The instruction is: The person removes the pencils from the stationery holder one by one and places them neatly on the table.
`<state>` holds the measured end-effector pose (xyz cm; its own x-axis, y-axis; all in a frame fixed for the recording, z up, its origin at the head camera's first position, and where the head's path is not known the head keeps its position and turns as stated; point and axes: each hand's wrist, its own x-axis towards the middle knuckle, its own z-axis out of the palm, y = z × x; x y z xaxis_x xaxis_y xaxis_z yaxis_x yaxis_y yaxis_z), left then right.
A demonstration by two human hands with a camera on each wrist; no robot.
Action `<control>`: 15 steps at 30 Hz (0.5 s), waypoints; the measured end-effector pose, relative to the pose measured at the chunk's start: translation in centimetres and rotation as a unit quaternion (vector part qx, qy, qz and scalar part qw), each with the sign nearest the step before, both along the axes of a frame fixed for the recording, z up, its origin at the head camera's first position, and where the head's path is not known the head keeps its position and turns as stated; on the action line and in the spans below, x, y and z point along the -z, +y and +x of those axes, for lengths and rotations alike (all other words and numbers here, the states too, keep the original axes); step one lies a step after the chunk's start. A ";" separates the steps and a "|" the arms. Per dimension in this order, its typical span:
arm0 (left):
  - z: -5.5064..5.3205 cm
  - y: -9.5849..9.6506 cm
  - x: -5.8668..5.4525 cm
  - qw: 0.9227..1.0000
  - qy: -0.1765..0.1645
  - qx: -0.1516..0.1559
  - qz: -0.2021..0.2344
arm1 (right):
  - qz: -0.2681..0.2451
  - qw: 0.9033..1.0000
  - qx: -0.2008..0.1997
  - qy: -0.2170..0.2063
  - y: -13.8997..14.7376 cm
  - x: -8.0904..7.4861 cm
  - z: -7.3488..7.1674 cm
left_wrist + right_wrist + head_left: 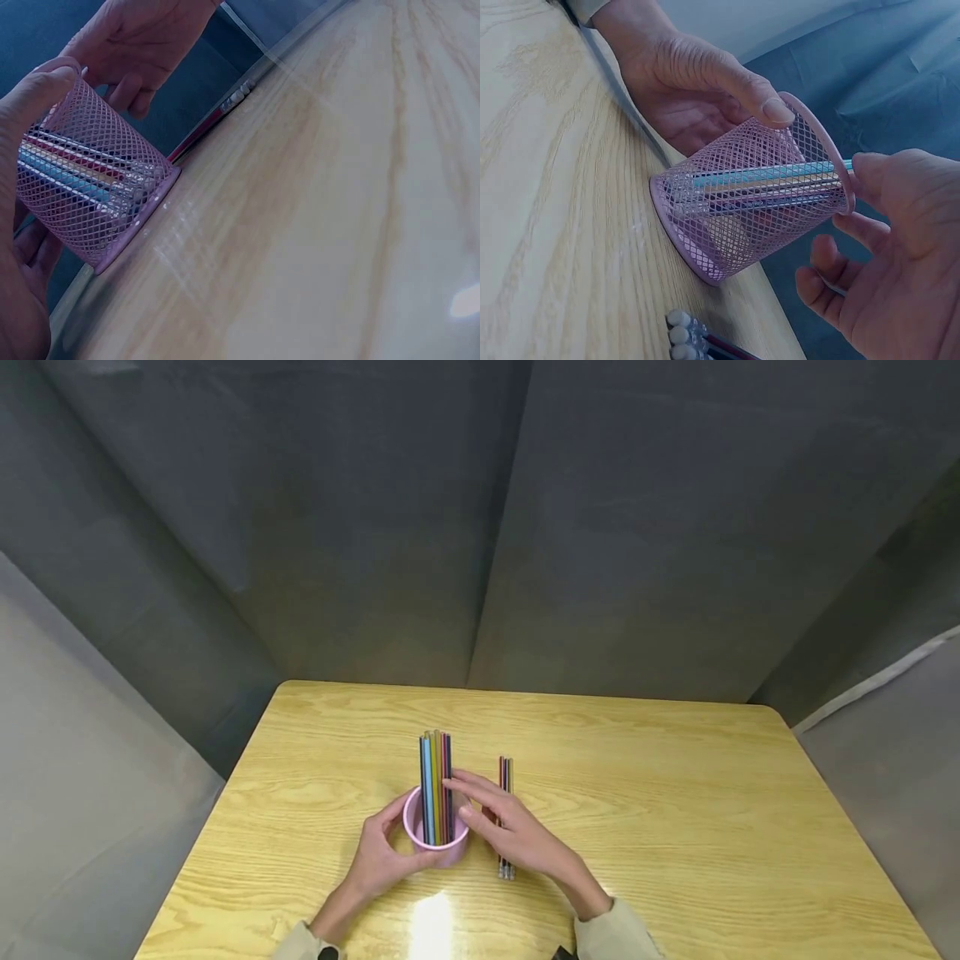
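Note:
My left hand (pixel 382 853) grips a pink mesh pencil cup (pixel 450 857) from its left side, with the thumb (pixel 772 109) at the rim. The cup stands upright on the table. Several coloured pencils (pixel 435 789), blue, yellow, red and dark, lean in a bundle inside it, eraser ends down at the mesh bottom (pixel 135 184). At the cup's right side, my right hand (pixel 517 831) has its fingers extended, fingertips right at the pencils just above the rim. In the right wrist view, the lower fingers of the right hand (pixel 900 247) are loosely bent and hold nothing.
A small group of pencils (pixel 506 870) lies on the wooden table (pixel 675 802), right of the cup and partly under the right hand, their white erasers (pixel 681 334) toward me. Dark grey curtains (pixel 375 527) hang behind the table, with lighter cloth (pixel 75 793) at the sides.

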<state>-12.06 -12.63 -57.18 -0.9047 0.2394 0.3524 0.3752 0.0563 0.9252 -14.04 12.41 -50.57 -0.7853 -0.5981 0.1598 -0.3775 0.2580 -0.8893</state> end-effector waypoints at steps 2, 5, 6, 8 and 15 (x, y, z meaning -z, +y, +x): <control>0.0 0.0 0.0 1.000 -0.001 0.002 -0.001 | 0.000 1.000 0.002 -0.004 -0.1 0.0 0.1; 0.0 0.0 0.0 1.000 -0.003 0.005 0.003 | 0.004 1.000 0.003 -0.007 -0.1 0.0 0.1; 0.0 0.0 0.0 1.000 -0.003 0.007 0.004 | 0.007 1.000 0.003 -0.007 -0.1 0.0 0.1; 0.0 0.0 0.0 1.000 0.001 0.008 0.003 | 0.013 1.000 0.002 -0.006 -0.2 0.0 0.2; -0.1 -0.1 0.1 1.000 0.022 0.010 0.008 | 0.022 1.000 0.007 0.004 -0.1 -0.3 0.3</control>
